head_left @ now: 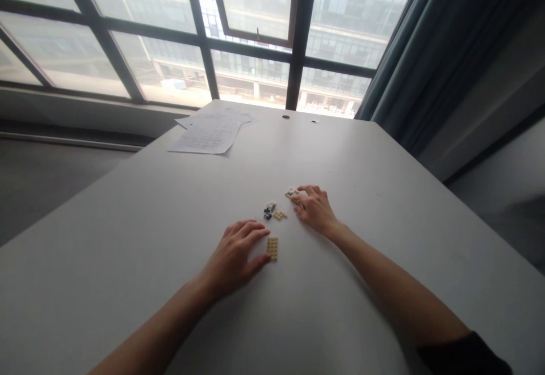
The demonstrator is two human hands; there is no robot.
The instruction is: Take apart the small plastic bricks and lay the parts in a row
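A tan studded building plate (pixel 273 248) lies flat on the white table, beside my left hand (pixel 238 252). That hand rests with thumb and fingers apart, the thumb tip at the plate's lower left edge. Farther off, my right hand (pixel 314 209) reaches over a small pile of white and tan building bricks (pixel 292 193), its bent fingertips touching them; whether it grips one is hidden. Between the hands lie a few loose pieces: a black brick (pixel 267 214), white bricks (pixel 271 205) and small tan pieces (pixel 280 215).
Printed paper sheets (pixel 208 132) lie at the far left of the white table (pixel 340 156). Two cable holes, one dark round hole (pixel 286 117) among them, are near the far edge. Windows (pixel 251 74) stand behind, and a blue-grey curtain (pixel 426 46) hangs at the right.
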